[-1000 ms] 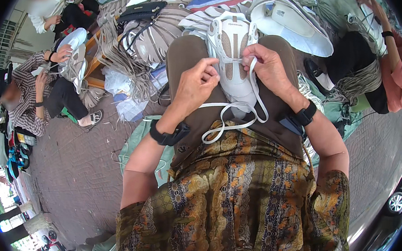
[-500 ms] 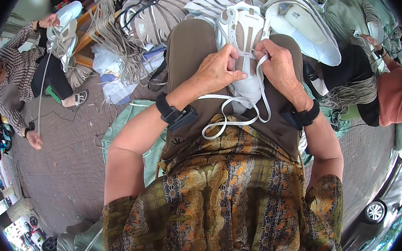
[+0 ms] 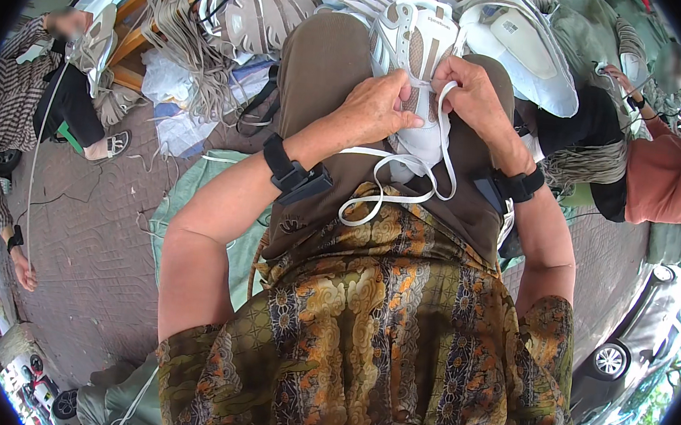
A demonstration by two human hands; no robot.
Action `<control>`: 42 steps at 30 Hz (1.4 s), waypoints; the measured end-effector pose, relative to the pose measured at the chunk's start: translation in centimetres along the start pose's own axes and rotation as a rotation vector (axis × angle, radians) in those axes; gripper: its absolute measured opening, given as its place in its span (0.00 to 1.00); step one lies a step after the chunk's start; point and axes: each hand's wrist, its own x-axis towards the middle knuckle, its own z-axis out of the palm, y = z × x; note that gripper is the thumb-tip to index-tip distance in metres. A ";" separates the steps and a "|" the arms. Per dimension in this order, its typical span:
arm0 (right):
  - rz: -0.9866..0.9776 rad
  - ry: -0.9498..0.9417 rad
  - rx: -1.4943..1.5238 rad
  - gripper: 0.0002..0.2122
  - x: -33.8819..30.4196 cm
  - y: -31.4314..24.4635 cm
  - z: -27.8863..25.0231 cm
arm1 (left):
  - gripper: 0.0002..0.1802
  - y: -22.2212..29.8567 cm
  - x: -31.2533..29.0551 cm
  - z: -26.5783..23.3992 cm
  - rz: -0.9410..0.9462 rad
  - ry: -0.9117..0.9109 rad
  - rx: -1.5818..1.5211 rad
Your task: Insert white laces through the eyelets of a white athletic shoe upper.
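A white and beige sneaker [image 3: 427, 50] rests in my lap between my knees, its toe toward me. My left hand [image 3: 382, 107] is closed at the left side of the shoe, thumb and fingers pinched by the lowest eyelets. My right hand [image 3: 472, 98] pinches the white shoelace [image 3: 443, 132] at the right side of the same spot. A short stretch of lace crosses the shoe between both hands. From my right hand the lace hangs past the toe and loops over my lap. What my left fingertips grip is partly hidden, but appears to be the lace.
Beyond my knees lie another white shoe [image 3: 517, 50], bundles of beige shoes [image 3: 256, 23] and hanks of laces [image 3: 206, 79]. A co-worker in a striped shirt [image 3: 4, 78] sits at left with a shoe and long lace; another in a pink top [image 3: 667, 180] sits at right.
My view has shifted slightly. Both hands stay at the same place on the shoe with little movement. The co-worker at left has lowered the hand drawing out the lace.
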 end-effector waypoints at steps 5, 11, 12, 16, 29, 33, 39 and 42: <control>0.008 -0.080 0.143 0.02 -0.2 0.5 -0.4 | 0.25 0.0 -0.2 0.3 0.020 0.008 -0.005; -0.134 0.000 -0.144 0.02 0.1 -0.2 -0.3 | 0.25 0.0 -0.2 0.6 0.001 -0.015 -0.017; -0.272 0.032 -0.398 0.02 0.0 -0.9 -0.4 | 0.25 0.0 -0.3 0.5 -0.007 -0.001 0.000; -0.405 0.046 -0.785 0.11 -1.3 -1.9 0.2 | 0.25 -0.4 -0.5 0.6 -0.026 0.021 0.026; -0.467 0.048 -0.926 0.16 -0.6 -2.1 1.8 | 0.25 0.1 0.2 0.8 -0.029 0.025 0.049; -0.507 0.052 -0.913 0.15 -0.9 -2.1 2.2 | 0.26 -0.2 -0.1 1.2 -0.008 0.042 0.050; -0.509 0.027 -0.822 0.14 -0.4 -1.9 2.2 | 0.25 0.0 -0.5 0.9 -0.039 0.039 0.044; -0.428 0.076 -0.678 0.13 -0.3 -1.1 1.6 | 0.24 -0.7 -0.3 0.2 -0.063 0.045 -0.093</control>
